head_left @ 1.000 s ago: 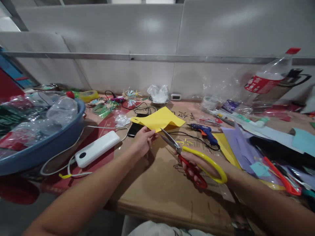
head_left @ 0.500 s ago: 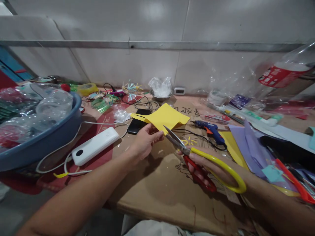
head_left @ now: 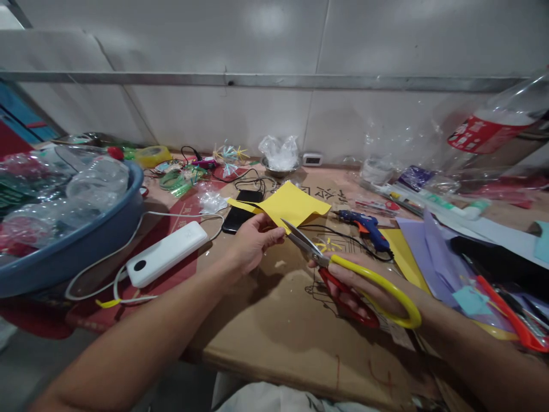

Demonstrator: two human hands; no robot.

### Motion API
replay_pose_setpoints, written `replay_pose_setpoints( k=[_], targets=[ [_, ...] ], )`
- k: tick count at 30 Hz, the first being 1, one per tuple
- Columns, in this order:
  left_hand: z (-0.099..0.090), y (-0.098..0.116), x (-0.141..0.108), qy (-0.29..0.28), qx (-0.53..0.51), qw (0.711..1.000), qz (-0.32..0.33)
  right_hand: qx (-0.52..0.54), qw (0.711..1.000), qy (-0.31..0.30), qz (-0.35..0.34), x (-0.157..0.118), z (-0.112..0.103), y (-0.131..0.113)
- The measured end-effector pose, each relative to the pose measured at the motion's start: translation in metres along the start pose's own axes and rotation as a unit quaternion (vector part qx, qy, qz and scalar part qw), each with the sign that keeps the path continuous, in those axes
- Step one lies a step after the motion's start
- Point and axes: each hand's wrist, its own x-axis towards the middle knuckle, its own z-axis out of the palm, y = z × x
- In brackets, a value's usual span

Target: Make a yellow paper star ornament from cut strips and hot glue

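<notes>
A sheet of yellow paper point(head_left: 295, 205) is pinched at its near corner by my left hand point(head_left: 256, 240), thumb on top. A narrow strip of it sticks out to the left, over a black phone point(head_left: 234, 220). My right hand point(head_left: 349, 280) grips scissors point(head_left: 319, 258) with one yellow and one red handle. Their blades point up and left and meet the paper's near edge, close to my left thumb. Small yellow strips point(head_left: 330, 245) lie on the cardboard just beyond the scissors.
A blue basin point(head_left: 124, 212) of clear plastic stands at left, near a white power bank point(head_left: 167, 254) with a cable. A blue glue gun point(head_left: 371, 229) lies right of the paper. Purple sheets point(head_left: 422, 257) and a red-handled tool point(head_left: 510, 315) lie at far right.
The scissors' handles have come slightly closer together, and the blade tip has shifted a little left along the paper's near edge. My left hand keeps its pinch.
</notes>
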Motion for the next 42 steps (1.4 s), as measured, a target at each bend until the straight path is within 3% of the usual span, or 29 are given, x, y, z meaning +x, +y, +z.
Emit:
replay_pose_setpoints(
  k=[8,15,42],
  targets=[
    [-0.002,0.000,0.000,-0.024,0.008,1.000,-0.001,0.016,1.000,0.005,0.002,0.001,-0.001,0.003],
    [0.000,-0.001,-0.001,-0.013,0.014,1.000,0.006,-0.020,1.000,-0.002,-0.021,0.003,-0.002,0.009],
    [-0.001,-0.003,0.000,-0.018,0.002,1.000,-0.004,0.008,1.000,0.002,-0.012,0.005,-0.002,0.009]
  ],
)
